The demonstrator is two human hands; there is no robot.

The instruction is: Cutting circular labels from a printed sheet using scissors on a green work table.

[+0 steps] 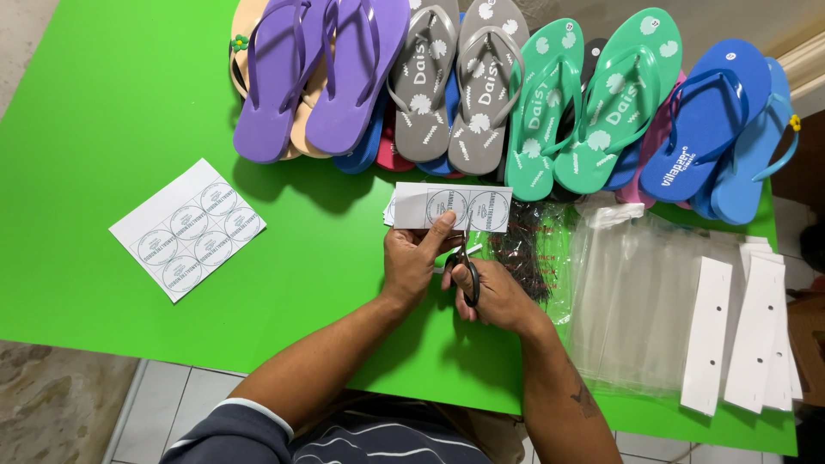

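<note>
paper strip [451,207] matt white, printed | scissors [465,268] black plastic handles | bench [103,103] smooth matt green | flip-flops [481,86] matt foam rubber | bags [632,301] glossy clear plastic | card strips [707,335] matt white

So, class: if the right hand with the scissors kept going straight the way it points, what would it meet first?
The right hand points its scissors up toward the paper strip in the left hand; it would likely meet that first, then the grey flip-flops.
</note>
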